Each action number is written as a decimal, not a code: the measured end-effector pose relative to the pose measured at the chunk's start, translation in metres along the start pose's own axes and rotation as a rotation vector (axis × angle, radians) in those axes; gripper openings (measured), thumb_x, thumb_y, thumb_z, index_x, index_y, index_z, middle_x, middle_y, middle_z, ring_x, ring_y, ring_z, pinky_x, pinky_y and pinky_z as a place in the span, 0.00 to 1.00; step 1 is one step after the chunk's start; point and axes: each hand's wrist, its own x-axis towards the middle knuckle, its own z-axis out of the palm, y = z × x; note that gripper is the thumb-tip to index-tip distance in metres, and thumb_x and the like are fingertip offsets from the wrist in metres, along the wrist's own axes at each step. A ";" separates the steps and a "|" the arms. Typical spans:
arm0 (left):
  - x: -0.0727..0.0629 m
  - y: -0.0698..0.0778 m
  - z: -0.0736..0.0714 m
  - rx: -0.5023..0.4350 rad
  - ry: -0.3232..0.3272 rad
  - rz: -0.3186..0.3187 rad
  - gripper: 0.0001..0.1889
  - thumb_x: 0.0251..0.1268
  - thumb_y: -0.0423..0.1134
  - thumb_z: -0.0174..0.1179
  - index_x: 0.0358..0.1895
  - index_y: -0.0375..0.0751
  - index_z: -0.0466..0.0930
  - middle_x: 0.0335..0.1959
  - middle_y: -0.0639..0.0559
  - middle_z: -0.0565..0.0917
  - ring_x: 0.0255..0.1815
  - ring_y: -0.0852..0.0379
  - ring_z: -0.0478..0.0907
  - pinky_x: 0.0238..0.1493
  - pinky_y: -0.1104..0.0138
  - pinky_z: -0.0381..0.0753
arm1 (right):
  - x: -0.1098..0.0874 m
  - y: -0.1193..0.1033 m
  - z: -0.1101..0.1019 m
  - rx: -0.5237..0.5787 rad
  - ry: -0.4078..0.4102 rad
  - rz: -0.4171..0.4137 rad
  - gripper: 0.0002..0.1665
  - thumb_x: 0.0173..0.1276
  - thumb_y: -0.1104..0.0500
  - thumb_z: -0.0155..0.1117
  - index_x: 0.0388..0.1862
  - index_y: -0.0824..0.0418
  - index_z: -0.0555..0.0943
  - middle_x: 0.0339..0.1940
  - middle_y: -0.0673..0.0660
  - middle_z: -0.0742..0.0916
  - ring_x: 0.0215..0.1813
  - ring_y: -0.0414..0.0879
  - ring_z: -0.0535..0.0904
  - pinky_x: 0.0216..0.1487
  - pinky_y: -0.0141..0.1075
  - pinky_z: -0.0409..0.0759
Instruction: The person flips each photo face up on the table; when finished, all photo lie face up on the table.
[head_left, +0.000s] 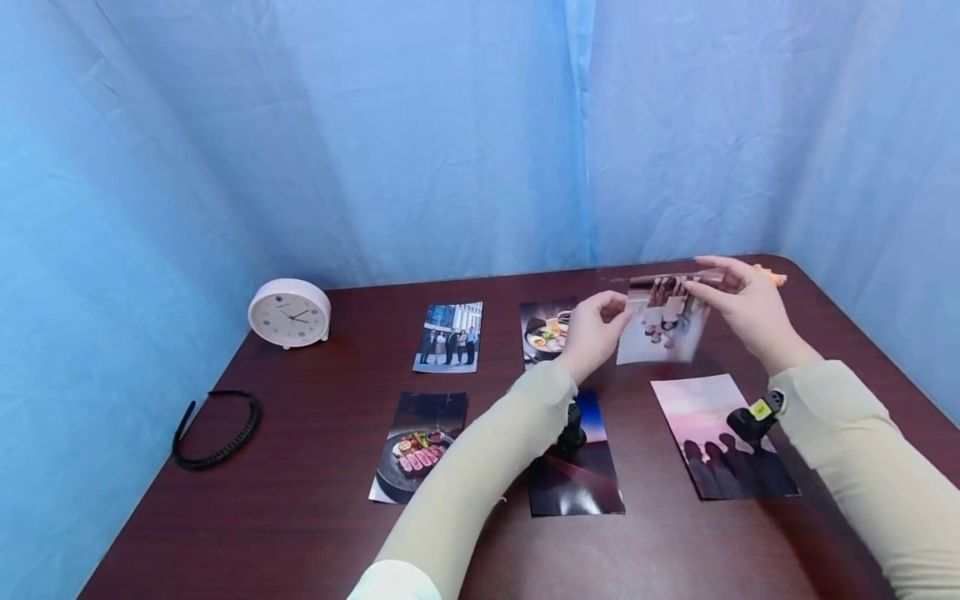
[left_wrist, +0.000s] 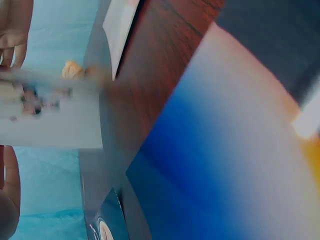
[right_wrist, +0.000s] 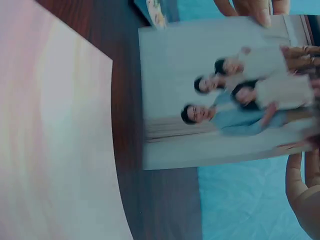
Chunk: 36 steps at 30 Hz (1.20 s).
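Note:
Between my two hands a glossy group photo (head_left: 660,337) is held above the far right part of the table, its people upside down in the head view. My left hand (head_left: 596,333) pinches its left edge between thumb and fingers. The opposite edge is gripped by my right hand (head_left: 750,312), thumb in front. In the right wrist view the photo (right_wrist: 215,145) shows several people against a pale curtain, slightly blurred. A ramen photo (head_left: 547,333) lies just left of my left hand, partly covered by it. Below my right wrist lies a pink-sky photo (head_left: 693,408).
A night-road photo (head_left: 573,492) and a steak photo (head_left: 412,454) lie partly under my left forearm. An office-group photo (head_left: 447,337) lies farther back. At left are a white clock (head_left: 290,313) and a black headband (head_left: 217,458); an orange object (head_left: 771,275) sits far right. Blue curtains surround the table.

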 end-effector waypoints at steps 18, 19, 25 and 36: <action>-0.001 -0.004 -0.011 -0.209 0.073 -0.105 0.09 0.64 0.33 0.60 0.46 0.35 0.80 0.39 0.43 0.83 0.34 0.62 0.78 0.34 0.77 0.77 | -0.014 0.022 0.004 0.307 -0.127 0.027 0.14 0.67 0.64 0.60 0.38 0.42 0.80 0.32 0.34 0.84 0.36 0.27 0.79 0.35 0.20 0.79; -0.001 -0.005 -0.011 -0.239 0.070 -0.115 0.10 0.63 0.33 0.60 0.46 0.35 0.80 0.39 0.43 0.83 0.33 0.63 0.77 0.35 0.74 0.79 | -0.014 0.022 0.005 0.305 -0.124 0.032 0.13 0.67 0.63 0.61 0.38 0.41 0.80 0.32 0.34 0.84 0.36 0.26 0.79 0.35 0.20 0.79; -0.002 -0.007 -0.012 -0.410 0.085 -0.156 0.12 0.62 0.29 0.60 0.49 0.32 0.77 0.36 0.42 0.81 0.29 0.66 0.74 0.41 0.60 0.84 | -0.018 0.020 0.010 0.493 -0.089 0.066 0.13 0.65 0.66 0.62 0.35 0.45 0.83 0.30 0.39 0.85 0.34 0.29 0.80 0.32 0.23 0.80; -0.011 -0.011 -0.019 -0.431 0.141 -0.148 0.15 0.62 0.29 0.61 0.51 0.33 0.75 0.41 0.39 0.81 0.36 0.62 0.77 0.37 0.78 0.76 | -0.024 0.007 0.030 1.037 0.007 0.156 0.11 0.64 0.73 0.58 0.35 0.60 0.82 0.30 0.50 0.85 0.35 0.38 0.82 0.34 0.31 0.83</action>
